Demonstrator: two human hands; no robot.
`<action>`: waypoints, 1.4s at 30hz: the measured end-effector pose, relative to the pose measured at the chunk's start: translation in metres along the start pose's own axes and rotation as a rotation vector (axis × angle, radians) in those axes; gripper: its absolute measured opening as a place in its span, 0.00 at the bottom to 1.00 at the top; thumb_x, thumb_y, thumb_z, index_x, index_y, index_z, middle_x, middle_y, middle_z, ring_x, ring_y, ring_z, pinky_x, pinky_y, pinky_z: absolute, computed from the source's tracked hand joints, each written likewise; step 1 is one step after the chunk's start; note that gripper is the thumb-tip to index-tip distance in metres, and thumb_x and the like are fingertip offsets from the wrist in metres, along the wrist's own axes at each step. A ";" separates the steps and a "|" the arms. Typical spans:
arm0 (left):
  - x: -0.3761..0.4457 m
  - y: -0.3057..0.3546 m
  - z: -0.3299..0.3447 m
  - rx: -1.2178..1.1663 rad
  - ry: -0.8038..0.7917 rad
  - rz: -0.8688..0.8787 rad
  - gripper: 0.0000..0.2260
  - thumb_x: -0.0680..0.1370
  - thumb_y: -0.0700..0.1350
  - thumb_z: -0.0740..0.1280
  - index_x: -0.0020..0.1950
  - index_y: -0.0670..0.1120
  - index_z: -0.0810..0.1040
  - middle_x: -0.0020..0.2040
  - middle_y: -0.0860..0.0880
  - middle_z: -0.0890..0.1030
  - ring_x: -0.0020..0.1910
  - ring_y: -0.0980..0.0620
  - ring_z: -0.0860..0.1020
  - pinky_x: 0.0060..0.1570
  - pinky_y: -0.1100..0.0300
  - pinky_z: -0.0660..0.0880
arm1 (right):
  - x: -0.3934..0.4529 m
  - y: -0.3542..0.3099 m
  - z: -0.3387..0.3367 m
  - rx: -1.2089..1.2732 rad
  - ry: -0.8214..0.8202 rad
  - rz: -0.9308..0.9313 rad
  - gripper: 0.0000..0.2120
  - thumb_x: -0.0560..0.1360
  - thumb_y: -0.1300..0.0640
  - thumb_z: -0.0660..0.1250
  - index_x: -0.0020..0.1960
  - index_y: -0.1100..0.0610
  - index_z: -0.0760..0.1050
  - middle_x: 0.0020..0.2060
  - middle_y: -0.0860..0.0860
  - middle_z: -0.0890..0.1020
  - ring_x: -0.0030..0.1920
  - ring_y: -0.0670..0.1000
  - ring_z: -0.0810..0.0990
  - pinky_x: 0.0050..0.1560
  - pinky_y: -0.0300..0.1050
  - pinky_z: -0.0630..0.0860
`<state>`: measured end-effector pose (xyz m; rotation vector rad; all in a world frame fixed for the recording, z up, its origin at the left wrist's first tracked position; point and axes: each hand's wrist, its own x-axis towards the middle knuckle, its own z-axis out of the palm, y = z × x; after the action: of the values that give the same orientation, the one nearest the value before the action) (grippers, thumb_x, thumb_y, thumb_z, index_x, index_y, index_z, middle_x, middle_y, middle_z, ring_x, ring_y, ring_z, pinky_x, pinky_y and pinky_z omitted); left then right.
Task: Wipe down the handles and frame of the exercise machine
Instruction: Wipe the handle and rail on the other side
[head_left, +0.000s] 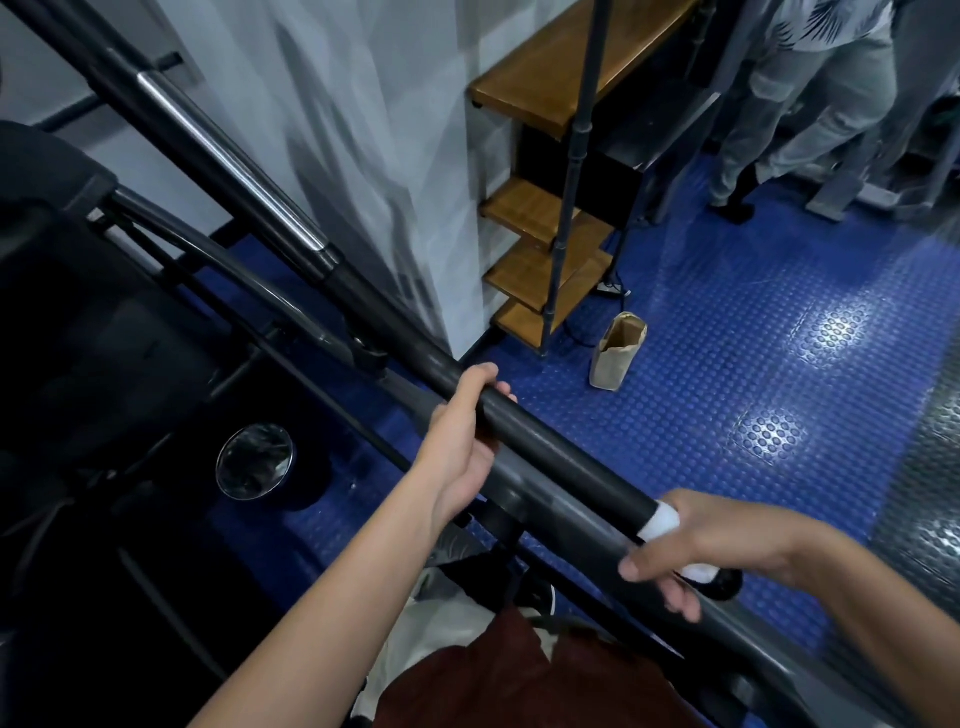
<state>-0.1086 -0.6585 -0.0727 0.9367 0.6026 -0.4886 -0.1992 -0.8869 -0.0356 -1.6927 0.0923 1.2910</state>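
Observation:
A long black handle bar (561, 457) of the exercise machine runs diagonally from the upper left down to the lower right. Higher up it has a shiny chrome section (228, 161). My left hand (462, 441) grips the black foam part from below, fingers curled over the top. Further down the bar, my right hand (696, 545) is closed round the bar with a white wipe (658, 522) pressed against it. The machine's dark frame (156, 332) fills the left side.
A brown paper bag (615, 353) stands on the blue studded floor (753, 338). Wooden shelves on a metal stand (545, 249) sit by a white pillar. A person's legs (789, 104) are at the top right. A round shiny disc (254, 460) lies low on the left.

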 end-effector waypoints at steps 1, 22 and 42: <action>0.000 0.000 -0.002 -0.022 -0.030 -0.020 0.04 0.77 0.45 0.72 0.44 0.46 0.80 0.38 0.49 0.80 0.39 0.53 0.80 0.50 0.58 0.79 | 0.000 -0.004 0.000 -0.001 -0.024 0.007 0.17 0.73 0.50 0.74 0.32 0.59 0.77 0.27 0.55 0.80 0.32 0.53 0.79 0.45 0.37 0.74; 0.006 0.006 -0.015 0.247 -0.045 0.101 0.08 0.76 0.46 0.74 0.44 0.44 0.78 0.37 0.50 0.76 0.36 0.56 0.77 0.46 0.59 0.77 | 0.004 0.005 0.015 -0.061 0.307 -0.052 0.15 0.71 0.49 0.75 0.43 0.61 0.77 0.33 0.57 0.85 0.32 0.53 0.83 0.43 0.46 0.77; 0.010 0.007 -0.022 0.415 0.011 0.133 0.29 0.67 0.60 0.79 0.55 0.41 0.77 0.42 0.48 0.80 0.43 0.52 0.82 0.49 0.57 0.77 | 0.041 -0.038 0.026 -0.422 0.568 -0.026 0.15 0.72 0.45 0.71 0.45 0.57 0.77 0.33 0.51 0.85 0.34 0.50 0.83 0.44 0.46 0.81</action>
<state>-0.1025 -0.6376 -0.0856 1.3648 0.4518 -0.4977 -0.1778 -0.8295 -0.0422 -2.3808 0.1368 0.8087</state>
